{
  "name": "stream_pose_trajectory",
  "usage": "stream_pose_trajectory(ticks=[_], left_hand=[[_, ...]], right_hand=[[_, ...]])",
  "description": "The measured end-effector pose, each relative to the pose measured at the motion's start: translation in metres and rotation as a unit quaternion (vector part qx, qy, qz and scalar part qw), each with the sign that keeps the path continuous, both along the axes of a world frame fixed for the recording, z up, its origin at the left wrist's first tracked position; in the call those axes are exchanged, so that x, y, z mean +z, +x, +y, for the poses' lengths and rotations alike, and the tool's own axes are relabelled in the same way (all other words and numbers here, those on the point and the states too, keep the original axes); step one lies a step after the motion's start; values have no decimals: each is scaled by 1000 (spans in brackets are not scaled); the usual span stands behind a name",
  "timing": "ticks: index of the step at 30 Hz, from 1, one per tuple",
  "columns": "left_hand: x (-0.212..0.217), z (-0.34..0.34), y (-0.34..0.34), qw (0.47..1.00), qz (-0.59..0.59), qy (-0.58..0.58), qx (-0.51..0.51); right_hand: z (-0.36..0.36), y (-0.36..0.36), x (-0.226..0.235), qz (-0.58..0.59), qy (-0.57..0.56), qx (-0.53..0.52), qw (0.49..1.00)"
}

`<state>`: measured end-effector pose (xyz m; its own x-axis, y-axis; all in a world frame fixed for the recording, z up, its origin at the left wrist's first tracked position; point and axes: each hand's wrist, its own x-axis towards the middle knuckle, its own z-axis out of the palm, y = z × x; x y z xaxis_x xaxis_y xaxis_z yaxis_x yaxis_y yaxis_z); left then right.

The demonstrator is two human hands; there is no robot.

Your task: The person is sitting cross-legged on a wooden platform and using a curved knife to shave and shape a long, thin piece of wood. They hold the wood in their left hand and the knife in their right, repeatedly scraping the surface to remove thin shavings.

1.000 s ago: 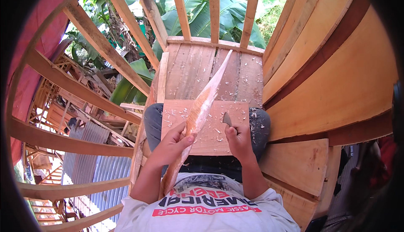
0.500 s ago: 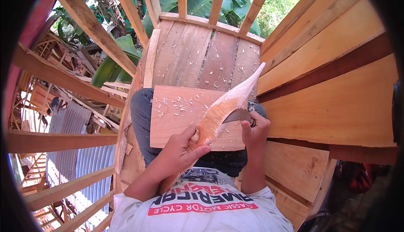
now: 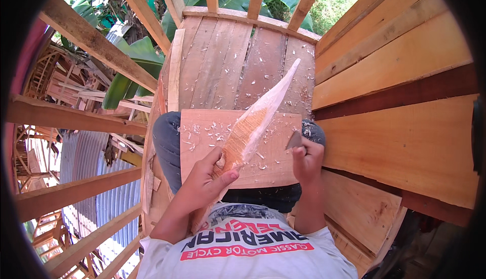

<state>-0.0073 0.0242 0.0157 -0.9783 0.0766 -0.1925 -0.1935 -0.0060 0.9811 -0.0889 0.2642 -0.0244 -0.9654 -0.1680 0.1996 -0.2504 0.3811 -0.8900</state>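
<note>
My left hand (image 3: 208, 178) is closed around the lower part of a long wooden piece (image 3: 251, 127), which tapers to a pale pointed tip and has rough tan grain along its middle. It slants up and to the right above a flat wooden board (image 3: 202, 145) lying across my lap. In my closed right hand (image 3: 308, 161) is a knife, its short dark blade (image 3: 294, 140) showing above the fist and apart from the wooden piece. My fingers hide its handle. Thin curled shavings (image 3: 215, 128) lie scattered over the board.
Ahead is a plank floor (image 3: 215, 61) sprinkled with shavings and edged by a low wooden rim (image 3: 253, 20). Upright slats (image 3: 134, 11) stand ahead and to the left. Wide planks (image 3: 395, 132) wall the right side. Corrugated metal sheets (image 3: 83, 157) lie beyond the left slats.
The knife blade has left the wooden piece's edge and turned more upright beside it. The pointed tip has swung left and a little farther away.
</note>
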Motion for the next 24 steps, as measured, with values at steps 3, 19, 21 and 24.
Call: stream_pose_trajectory(ticks=[3, 19, 21, 24], left_hand=[[3, 9, -12, 1000, -9, 7, -15], [4, 16, -18, 994, -28, -62, -91], [10, 19, -15, 961, -109, -111, -229], [-5, 18, -8, 962, -109, -93, -233]], right_hand=[[-28, 15, 3, -45, -11, 42, 998], [7, -42, -21, 86, 59, -92, 990], [41, -67, -26, 17, -24, -220, 975], [67, -72, -13, 0, 5, -222, 975]])
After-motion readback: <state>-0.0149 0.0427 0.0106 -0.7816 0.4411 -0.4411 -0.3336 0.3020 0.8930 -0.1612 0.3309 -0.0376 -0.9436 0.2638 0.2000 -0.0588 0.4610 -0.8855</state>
